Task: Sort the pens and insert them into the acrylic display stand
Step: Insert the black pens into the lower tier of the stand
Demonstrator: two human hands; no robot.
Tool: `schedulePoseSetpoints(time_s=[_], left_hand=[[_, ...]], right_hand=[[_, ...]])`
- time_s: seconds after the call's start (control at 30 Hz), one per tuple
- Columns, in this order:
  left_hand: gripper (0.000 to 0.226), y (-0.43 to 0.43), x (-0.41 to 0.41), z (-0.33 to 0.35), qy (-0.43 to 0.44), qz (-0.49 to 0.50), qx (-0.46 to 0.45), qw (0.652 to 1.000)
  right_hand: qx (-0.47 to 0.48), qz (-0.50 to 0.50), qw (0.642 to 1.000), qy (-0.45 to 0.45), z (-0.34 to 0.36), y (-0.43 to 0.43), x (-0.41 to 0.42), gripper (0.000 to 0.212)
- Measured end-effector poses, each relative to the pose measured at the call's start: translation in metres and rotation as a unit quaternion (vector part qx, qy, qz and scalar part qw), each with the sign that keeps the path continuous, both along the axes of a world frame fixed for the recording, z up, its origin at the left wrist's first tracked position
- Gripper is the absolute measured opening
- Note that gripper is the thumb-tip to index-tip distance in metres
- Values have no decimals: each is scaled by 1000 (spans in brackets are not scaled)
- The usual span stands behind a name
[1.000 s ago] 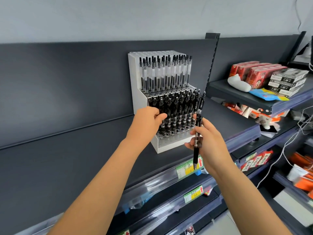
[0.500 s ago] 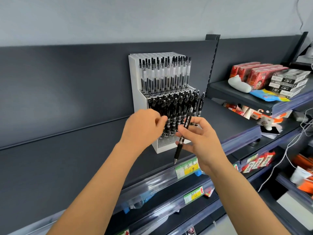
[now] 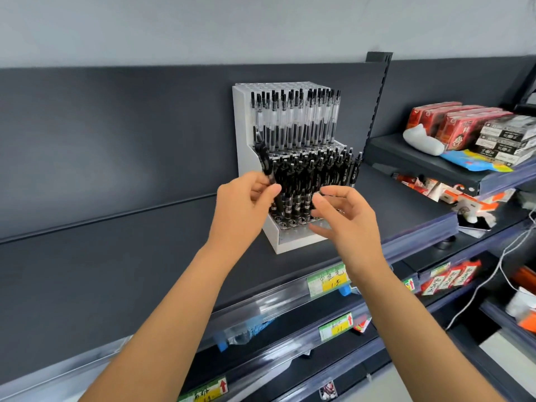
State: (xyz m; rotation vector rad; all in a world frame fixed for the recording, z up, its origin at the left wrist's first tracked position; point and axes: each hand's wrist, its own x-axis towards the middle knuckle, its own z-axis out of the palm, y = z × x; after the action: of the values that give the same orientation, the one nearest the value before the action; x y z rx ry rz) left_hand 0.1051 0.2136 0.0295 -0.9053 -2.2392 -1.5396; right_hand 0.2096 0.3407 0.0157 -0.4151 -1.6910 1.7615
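Under and beyond both hands: dark shelf (image 3: 116, 256), stretching far to the left of the left hand and, past the right hand, meeting a neighbouring bay with red boxes (image 3: 452, 123), well apart from either hand. Straight ahead of the fingertips: white stand (image 3: 242, 134), back against the rear panel, stepped in two tiers, presumably for showing each kind over the one in front. Above the hands, on the back tier: clear pens (image 3: 295, 120), upright and packed close. Level with the knuckles and partly hidden behind them, on the front tier: black pens (image 3: 319, 175), leaning slightly, kept apart from the clear ones by kind. Left hand (image 3: 243, 207): up at the stand's left edge, thumb and fingers pinching one black pen (image 3: 265, 163) around the lower barrel, clip end up and tilted left, blurred, lower end hidden in the fingers. Gripped low, probably for steering the tip down into a hole on that side of the front tier. Right hand (image 3: 345, 219): just right of the left, fingers spread and loosely bent, gripping nothing visible, hovering before the front tier. Contact with the black pens: cannot tell. Likely poised there for steadying or parting neighbours. Judged step: seating this pen among its own kind.
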Motion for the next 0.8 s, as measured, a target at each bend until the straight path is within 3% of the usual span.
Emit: schedulePoseSetpoints(time_s=[0.1,0.23,0.47,0.6,0.8], left_hand=[[18,5,-10,-10,2,8,-14,1000],[20,13,-14,-21,17,0,-67,998],[21,18,-16,-34,21,45,-185,981],[25,24,-13,-30,74,92,-273,955],[31,24,-16,-25,94,94,-331,934]], right_hand=[[97,-74,991,-46,-13,10,3,18],[225,-91,964,-106,-19,18,8,25],[428,-97,869,-229,-24,21,10,51],[469,-95,837,-266,-26,20,9,55],[469,-95,831,-284,-32,18,7,58]])
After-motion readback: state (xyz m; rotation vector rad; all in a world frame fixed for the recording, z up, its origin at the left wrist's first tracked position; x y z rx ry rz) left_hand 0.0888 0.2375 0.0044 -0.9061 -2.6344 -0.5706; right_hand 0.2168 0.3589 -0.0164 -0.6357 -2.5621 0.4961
